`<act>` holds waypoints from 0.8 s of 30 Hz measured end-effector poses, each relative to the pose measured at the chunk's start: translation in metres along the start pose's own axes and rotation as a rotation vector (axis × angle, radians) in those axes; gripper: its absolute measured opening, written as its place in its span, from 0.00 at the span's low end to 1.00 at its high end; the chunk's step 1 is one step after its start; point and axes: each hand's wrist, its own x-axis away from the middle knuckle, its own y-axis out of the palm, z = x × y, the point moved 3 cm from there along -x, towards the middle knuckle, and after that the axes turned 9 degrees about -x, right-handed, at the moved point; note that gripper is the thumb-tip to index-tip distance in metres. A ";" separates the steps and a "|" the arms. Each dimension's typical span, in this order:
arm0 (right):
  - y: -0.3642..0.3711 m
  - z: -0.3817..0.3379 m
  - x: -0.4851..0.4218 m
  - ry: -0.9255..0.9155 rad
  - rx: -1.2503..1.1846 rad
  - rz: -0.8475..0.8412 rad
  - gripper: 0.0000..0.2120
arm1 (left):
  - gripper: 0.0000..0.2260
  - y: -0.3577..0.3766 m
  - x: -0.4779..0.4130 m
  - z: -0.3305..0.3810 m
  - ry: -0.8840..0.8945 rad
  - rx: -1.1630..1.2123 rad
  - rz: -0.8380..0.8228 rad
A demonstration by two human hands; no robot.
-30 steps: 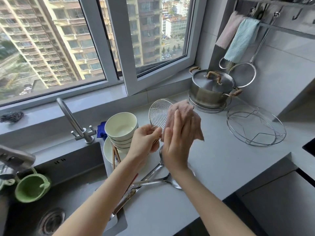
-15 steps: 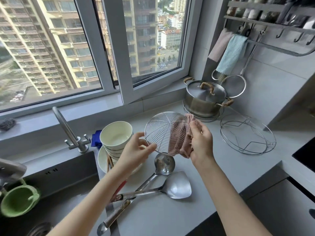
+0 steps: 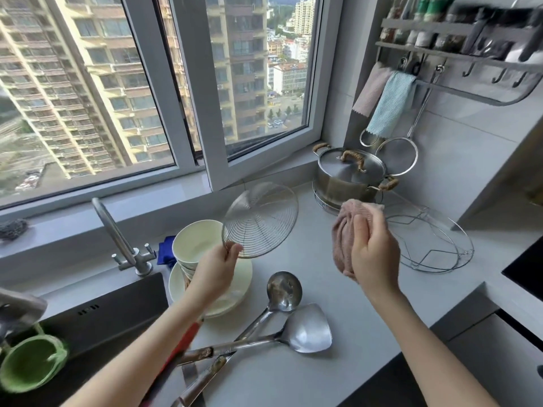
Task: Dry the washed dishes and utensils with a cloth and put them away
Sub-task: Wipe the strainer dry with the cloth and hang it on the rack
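Note:
My left hand (image 3: 216, 271) pinches the lower rim of a round wire skimmer (image 3: 261, 220) and holds it up over the counter, tilted toward the window. My right hand (image 3: 374, 254) grips a bunched pink cloth (image 3: 345, 233), clear of the skimmer, to its right. Below my left hand stand stacked cream bowls (image 3: 194, 245) on cream plates (image 3: 241, 274). A steel ladle (image 3: 283, 289) and a steel spatula (image 3: 308, 330) lie crossed on the grey counter (image 3: 338, 362), with red-handled chopsticks (image 3: 182, 345) partly hidden under my left forearm.
A lidded steel pot (image 3: 349, 174) sits at the back right, a wire steaming rack (image 3: 432, 242) beside it. A hook rail (image 3: 458, 86) on the wall carries cloths (image 3: 388, 104) and a mesh strainer (image 3: 396, 157). The tap (image 3: 120, 236), dark sink (image 3: 97, 312) and a green cup (image 3: 32, 362) are at the left.
My right hand has drawn the pink cloth off the skimmer and moved right. My left hand has lifted the skimmer and tipped it toward the window. The view has risen slightly.

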 end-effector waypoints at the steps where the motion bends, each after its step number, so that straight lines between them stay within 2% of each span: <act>1: -0.001 -0.006 0.003 -0.051 0.005 -0.003 0.17 | 0.11 0.000 -0.003 0.002 -0.104 0.165 -0.107; 4: 0.009 -0.027 0.016 -0.281 -0.040 -0.011 0.21 | 0.06 0.003 0.000 0.019 -0.252 0.532 -0.391; 8: 0.049 -0.040 0.017 -0.521 0.065 -0.133 0.20 | 0.02 0.010 0.011 0.037 -0.238 0.646 -0.605; 11: 0.089 -0.037 0.016 -0.665 0.306 -0.332 0.23 | 0.05 0.011 0.014 0.045 -0.164 0.552 -0.544; 14: 0.097 -0.031 0.033 -0.760 0.264 -0.623 0.24 | 0.12 0.007 0.013 0.038 -0.168 0.541 -0.484; 16: 0.085 -0.024 0.041 -0.856 0.235 -0.728 0.26 | 0.12 0.007 0.018 0.030 -0.212 0.578 -0.520; 18: 0.070 -0.016 0.038 -0.959 0.289 -0.740 0.29 | 0.07 0.010 0.025 0.027 -0.245 0.629 -0.572; 22: 0.056 -0.024 0.014 -1.215 0.447 -0.564 0.24 | 0.06 0.015 0.029 0.029 -0.263 0.676 -0.575; 24: 0.064 -0.035 0.005 -1.364 0.460 -0.561 0.20 | 0.06 0.016 0.030 0.034 -0.230 0.627 -0.596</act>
